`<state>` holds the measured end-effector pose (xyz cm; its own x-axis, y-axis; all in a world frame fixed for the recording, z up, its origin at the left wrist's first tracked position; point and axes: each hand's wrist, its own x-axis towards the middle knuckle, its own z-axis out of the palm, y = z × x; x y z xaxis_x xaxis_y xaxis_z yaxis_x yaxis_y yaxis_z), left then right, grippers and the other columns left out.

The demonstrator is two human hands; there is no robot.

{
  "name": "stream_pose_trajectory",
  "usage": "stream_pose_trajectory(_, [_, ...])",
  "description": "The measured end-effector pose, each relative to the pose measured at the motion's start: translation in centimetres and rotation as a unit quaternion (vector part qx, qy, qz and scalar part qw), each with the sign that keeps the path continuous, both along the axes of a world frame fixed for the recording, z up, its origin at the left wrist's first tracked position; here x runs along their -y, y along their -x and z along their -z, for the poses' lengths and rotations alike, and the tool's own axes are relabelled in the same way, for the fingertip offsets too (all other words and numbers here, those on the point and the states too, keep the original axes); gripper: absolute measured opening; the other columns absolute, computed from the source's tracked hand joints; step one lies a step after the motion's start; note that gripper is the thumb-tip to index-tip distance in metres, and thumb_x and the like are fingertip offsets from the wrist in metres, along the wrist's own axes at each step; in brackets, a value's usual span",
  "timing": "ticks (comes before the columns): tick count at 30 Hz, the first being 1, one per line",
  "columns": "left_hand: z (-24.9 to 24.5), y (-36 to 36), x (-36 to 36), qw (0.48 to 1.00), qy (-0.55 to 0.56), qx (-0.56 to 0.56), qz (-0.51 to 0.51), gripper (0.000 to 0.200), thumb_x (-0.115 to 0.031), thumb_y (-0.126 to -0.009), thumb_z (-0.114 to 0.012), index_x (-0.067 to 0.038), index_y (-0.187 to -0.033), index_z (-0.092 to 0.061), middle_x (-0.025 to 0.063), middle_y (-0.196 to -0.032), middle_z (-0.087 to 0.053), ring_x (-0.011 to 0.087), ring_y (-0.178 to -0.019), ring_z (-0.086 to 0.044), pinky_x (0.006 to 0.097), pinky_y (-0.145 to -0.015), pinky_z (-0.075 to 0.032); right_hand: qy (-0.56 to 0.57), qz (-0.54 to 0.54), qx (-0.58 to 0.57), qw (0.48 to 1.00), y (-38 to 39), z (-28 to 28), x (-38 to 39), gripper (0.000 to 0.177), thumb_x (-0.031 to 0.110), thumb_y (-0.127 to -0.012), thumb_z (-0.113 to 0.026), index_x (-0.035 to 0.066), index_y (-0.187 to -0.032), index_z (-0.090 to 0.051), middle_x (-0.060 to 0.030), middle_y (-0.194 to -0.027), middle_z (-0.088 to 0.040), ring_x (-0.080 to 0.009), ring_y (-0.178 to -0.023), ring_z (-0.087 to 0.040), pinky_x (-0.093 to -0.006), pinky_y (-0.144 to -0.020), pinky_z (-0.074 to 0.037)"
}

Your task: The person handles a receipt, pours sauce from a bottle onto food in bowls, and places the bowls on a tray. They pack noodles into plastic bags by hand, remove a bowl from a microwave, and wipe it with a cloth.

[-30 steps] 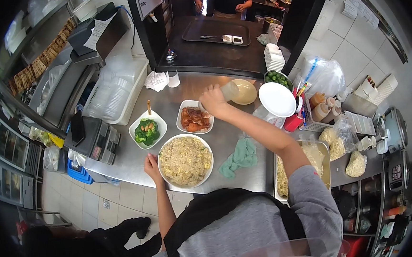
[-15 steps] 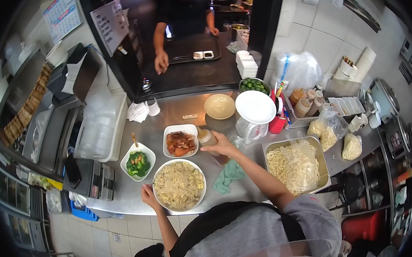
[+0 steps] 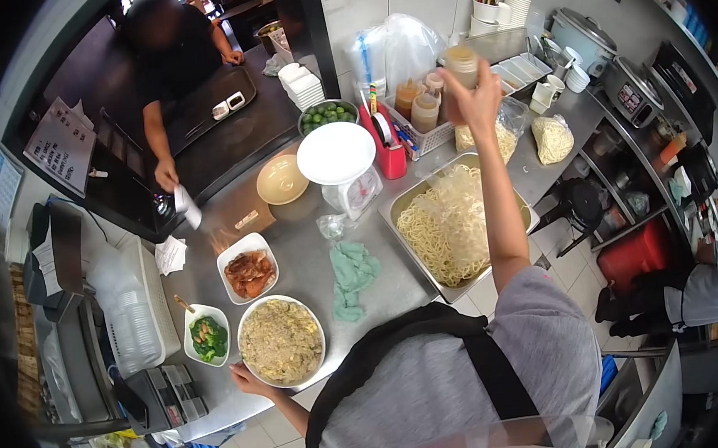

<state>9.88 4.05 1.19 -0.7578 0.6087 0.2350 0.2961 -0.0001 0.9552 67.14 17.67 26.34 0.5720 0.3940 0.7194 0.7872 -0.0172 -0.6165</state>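
My right hand (image 3: 475, 99) is raised over the basket of sauce bottles, its fingers round a squeeze bottle (image 3: 461, 65) that is partly hidden. My left hand (image 3: 249, 380) touches the lower left rim of the round bowl of fried rice (image 3: 282, 341); its fingers are partly hidden by the bowl. Above that bowl is a white square bowl of reddish-brown meat (image 3: 248, 270). To the left stands a white bowl of broccoli (image 3: 208, 338) with a spoon handle sticking out.
A green cloth (image 3: 352, 278), a noodle tray (image 3: 447, 234) and a scale with a white plate (image 3: 336, 153) share the steel counter. An empty beige bowl (image 3: 283, 179) stands beside the scale. Across the pass, a person's hand (image 3: 166, 174) is near a white cup. Another person is at far right.
My right hand has lifted the bottle from beside the meat bowl to the basket at the right. The view has turned right. The other person's hand is now at the white cup.
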Motion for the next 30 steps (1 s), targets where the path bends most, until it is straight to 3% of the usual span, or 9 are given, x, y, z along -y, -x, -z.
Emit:
stream_pose_trajectory(8, [0.1,0.0,0.0,1.0,-0.02,0.019,0.004,0.044,-0.032,-0.096,-0.041,0.0,-0.067,-0.049,0.0043,-0.06,-0.05,0.0139,-0.057,-0.044,0.0302,-0.056,-0.039,-0.046,0.038,0.028,0.998,-9.6,10.3,-7.7,0.068,0.04,-0.068,-0.074,0.003,-0.117,-0.045,-0.0196,-0.1,-0.06,-0.0389,-0.096,-0.052,-0.0436,-0.081,-0.042])
stream_pose_trajectory(14, [0.5,0.3,-0.1,1.0,-0.015,0.007,-0.01,0.043,-0.031,-0.096,-0.041,0.0,-0.067,-0.048,0.0041,-0.061,-0.049,0.0131,-0.057,-0.044,0.0297,-0.056,-0.039,0.179,0.022,-0.085,0.98,-12.6,14.7,-9.2,0.067,0.038,-0.065,-0.075,0.003,-0.113,-0.046,-0.0221,-0.102,-0.06,-0.0398,-0.094,-0.058,-0.0454,-0.079,-0.045])
stream_pose_trajectory(16, [0.2,0.0,-0.2,1.0,-0.01,0.015,-0.01,0.043,-0.031,-0.096,-0.041,-0.001,-0.067,-0.048,0.0039,-0.061,-0.049,0.013,-0.057,-0.044,0.0296,-0.055,-0.039,0.219,-0.006,-0.037,0.975,-14.3,16.9,-9.6,0.065,0.032,-0.064,-0.075,0.003,-0.112,-0.044,-0.0233,-0.099,-0.06,-0.0399,-0.093,-0.058,-0.0444,-0.08,-0.046])
stream_pose_trajectory(18, [0.1,-0.1,0.0,1.0,-0.005,0.015,-0.016,0.042,-0.031,-0.096,-0.041,-0.001,-0.067,-0.048,0.0038,-0.061,-0.048,0.0128,-0.057,-0.043,0.0293,-0.054,-0.039,0.306,-0.028,-0.006,0.952,-15.9,18.0,-10.2,0.067,0.028,-0.063,-0.075,0.003,-0.115,-0.041,-0.0235,-0.101,-0.06,-0.0391,-0.096,-0.057,-0.0437,-0.081,-0.046])
stream_pose_trajectory(19, [0.4,-0.1,-0.1,1.0,-0.005,0.011,-0.023,0.042,-0.031,-0.096,-0.042,-0.001,-0.067,-0.048,0.0037,-0.061,-0.048,0.0127,-0.057,-0.043,0.0292,-0.054,-0.039,0.424,0.017,-0.009,0.906,-13.9,14.3,-8.6,0.072,0.025,-0.062,-0.075,0.002,-0.119,-0.037,-0.0236,-0.107,-0.058,-0.0371,-0.1,-0.056,-0.0423,-0.083,-0.046])
stream_pose_trajectory(23, [0.4,0.1,-0.1,0.999,-0.018,0.026,-0.031,0.041,-0.031,-0.096,-0.042,-0.001,-0.068,-0.047,0.0033,-0.062,-0.048,0.0123,-0.057,-0.043,0.0281,-0.054,-0.038,0.387,-0.01,0.034,0.921,-19.3,16.4,-7.7,0.079,0.032,-0.063,-0.076,-0.004,-0.119,-0.033,-0.0262,-0.107,-0.057,-0.0381,-0.1,-0.057,-0.0423,-0.083,-0.047])
stream_pose_trajectory(24, [0.6,0.2,-0.3,0.999,-0.02,0.027,-0.031,0.041,-0.031,-0.096,-0.042,-0.001,-0.068,-0.047,0.0031,-0.061,-0.048,0.0121,-0.057,-0.043,0.028,-0.054,-0.038,0.456,0.036,-0.049,0.888,-19.9,16.3,-7.8,0.085,0.031,-0.065,-0.075,0.001,-0.129,-0.028,-0.0239,-0.114,-0.055,-0.0349,-0.106,-0.055,-0.0413,-0.088,-0.045])
stream_pose_trajectory(26, [0.8,0.4,-0.3,0.999,-0.021,0.03,-0.03,0.041,-0.031,-0.096,-0.043,-0.001,-0.068,-0.047,0.0028,-0.061,-0.047,0.0118,-0.057,-0.043,0.0278,-0.054,-0.038,0.444,0.05,-0.112,0.888,-21.2,17.0,-8.2,0.081,0.031,-0.063,-0.077,0.004,-0.126,-0.033,-0.0222,-0.117,-0.053,-0.0364,-0.108,-0.052,-0.0427,-0.087,-0.045])
stream_pose_trajectory(30, [1.1,0.7,-0.3,0.999,-0.013,0.029,-0.02,0.041,-0.031,-0.096,-0.042,-0.002,-0.067,-0.047,0.0023,-0.061,-0.047,0.011,-0.056,-0.042,0.0277,-0.053,-0.038,0.346,0.148,-0.025,0.926,-19.2,15.6,-8.4,0.076,0.031,-0.061,-0.078,0.009,-0.121,-0.038,-0.0182,-0.12,-0.047,-0.037,-0.109,-0.048,-0.045,-0.086,-0.045])
